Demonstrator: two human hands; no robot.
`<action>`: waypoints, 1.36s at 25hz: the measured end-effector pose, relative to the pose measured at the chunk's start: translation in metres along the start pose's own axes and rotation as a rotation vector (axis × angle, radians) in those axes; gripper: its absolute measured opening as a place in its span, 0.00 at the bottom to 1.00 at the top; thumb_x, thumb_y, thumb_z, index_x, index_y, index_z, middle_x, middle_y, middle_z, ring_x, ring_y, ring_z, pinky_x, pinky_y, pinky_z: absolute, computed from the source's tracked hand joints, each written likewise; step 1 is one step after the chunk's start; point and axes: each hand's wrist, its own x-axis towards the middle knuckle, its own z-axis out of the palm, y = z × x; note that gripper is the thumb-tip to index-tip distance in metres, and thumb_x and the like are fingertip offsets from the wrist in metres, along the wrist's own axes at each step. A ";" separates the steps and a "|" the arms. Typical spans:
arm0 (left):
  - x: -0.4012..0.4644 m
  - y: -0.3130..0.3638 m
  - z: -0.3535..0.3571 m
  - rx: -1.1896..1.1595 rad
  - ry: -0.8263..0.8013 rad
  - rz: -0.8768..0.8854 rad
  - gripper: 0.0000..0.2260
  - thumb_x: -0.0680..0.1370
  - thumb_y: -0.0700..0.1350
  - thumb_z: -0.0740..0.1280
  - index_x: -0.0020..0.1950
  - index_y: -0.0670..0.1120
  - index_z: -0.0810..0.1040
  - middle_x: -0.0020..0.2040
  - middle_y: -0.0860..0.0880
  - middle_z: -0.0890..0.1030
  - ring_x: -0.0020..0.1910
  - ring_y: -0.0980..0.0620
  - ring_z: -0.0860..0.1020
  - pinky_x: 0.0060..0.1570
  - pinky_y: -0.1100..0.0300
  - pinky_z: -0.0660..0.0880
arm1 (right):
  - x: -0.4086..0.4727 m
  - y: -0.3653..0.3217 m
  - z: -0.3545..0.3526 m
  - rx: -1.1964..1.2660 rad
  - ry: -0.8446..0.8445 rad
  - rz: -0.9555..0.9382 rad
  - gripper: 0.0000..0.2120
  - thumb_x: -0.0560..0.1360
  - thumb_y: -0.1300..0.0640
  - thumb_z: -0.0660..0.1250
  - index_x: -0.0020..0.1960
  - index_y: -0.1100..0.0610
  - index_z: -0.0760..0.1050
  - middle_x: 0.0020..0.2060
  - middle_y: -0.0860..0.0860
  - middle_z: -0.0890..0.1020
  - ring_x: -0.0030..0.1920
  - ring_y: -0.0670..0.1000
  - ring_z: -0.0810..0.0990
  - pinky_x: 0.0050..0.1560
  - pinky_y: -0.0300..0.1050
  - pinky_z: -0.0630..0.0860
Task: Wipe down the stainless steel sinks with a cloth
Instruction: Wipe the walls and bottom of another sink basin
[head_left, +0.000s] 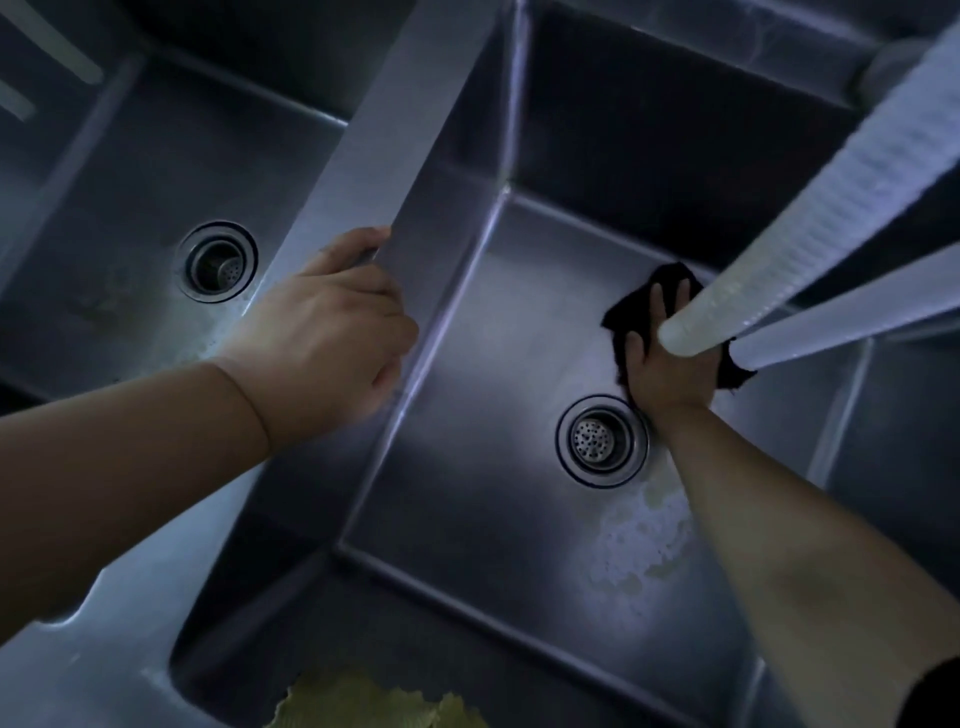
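Here, from the head view, the right hand (667, 364) lies flat, fingers spread, pressing a dark cloth (631, 312) onto the floor of the right sink (467, 467), just beyond its round drain (601, 440). The left hand (332, 332) curls over the steel divider (379, 156) between the basins, gripping its edge. The left sink (130, 182) has its own drain (217, 261). Two pale ribbed hoses (810, 223) cross over the right hand. Whitish residue (639, 545) marks the floor near the forearm.
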 end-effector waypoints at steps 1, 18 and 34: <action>0.000 0.000 0.000 -0.006 0.007 -0.001 0.09 0.70 0.41 0.62 0.33 0.46 0.80 0.32 0.47 0.78 0.41 0.45 0.79 0.73 0.51 0.57 | -0.009 0.008 -0.002 0.021 0.020 0.051 0.32 0.76 0.43 0.46 0.77 0.55 0.53 0.76 0.59 0.56 0.75 0.61 0.54 0.74 0.60 0.50; -0.002 0.002 0.000 0.003 -0.036 -0.009 0.12 0.70 0.43 0.59 0.33 0.45 0.80 0.31 0.48 0.79 0.41 0.46 0.78 0.74 0.54 0.54 | -0.131 -0.129 0.041 -0.080 -0.111 -0.551 0.31 0.74 0.43 0.53 0.75 0.53 0.61 0.74 0.60 0.60 0.74 0.64 0.55 0.72 0.63 0.49; -0.002 -0.002 -0.001 -0.072 -0.062 -0.025 0.11 0.70 0.43 0.59 0.34 0.46 0.80 0.32 0.49 0.79 0.42 0.48 0.77 0.74 0.57 0.51 | -0.190 -0.185 0.058 -0.068 -0.271 -1.359 0.21 0.72 0.51 0.60 0.64 0.51 0.75 0.68 0.54 0.73 0.70 0.60 0.68 0.71 0.61 0.52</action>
